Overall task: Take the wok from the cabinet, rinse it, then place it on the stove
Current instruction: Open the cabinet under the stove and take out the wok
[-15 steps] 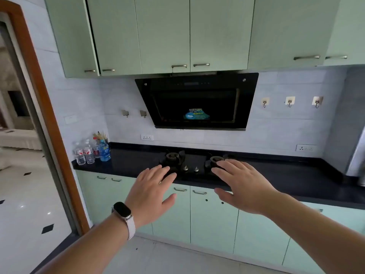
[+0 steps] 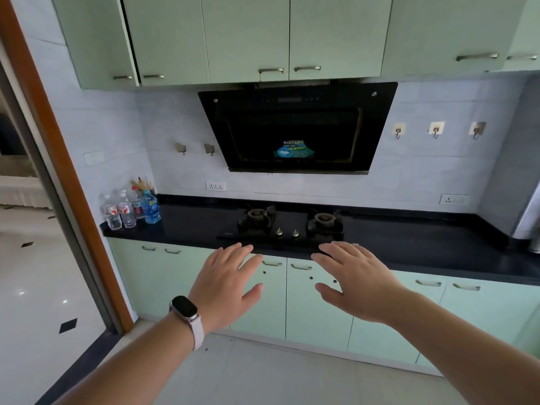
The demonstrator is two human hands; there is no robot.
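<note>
A black two-burner gas stove [image 2: 289, 225] is set into the dark countertop [image 2: 409, 241], with nothing on its burners. Pale green lower cabinets [image 2: 318, 305] stand below it, all doors closed. No wok is in view. My left hand [image 2: 226, 283], with a watch on its wrist, is held out flat in front of the cabinet doors, fingers spread, holding nothing. My right hand [image 2: 355, 280] is held out the same way beside it, palm down and empty. Both hands hover in the air just below the counter's front edge.
A black range hood [image 2: 295, 130] hangs over the stove under closed green upper cabinets [image 2: 248, 36]. Several bottles [image 2: 128, 210] stand at the counter's left end. A wooden door frame [image 2: 58, 159] lies to the left, and hooks [image 2: 435, 130] dot the tiled wall.
Both hands have dropped from in front of the stove to in front of the lower cabinet doors. The view has moved slightly closer to the counter.
</note>
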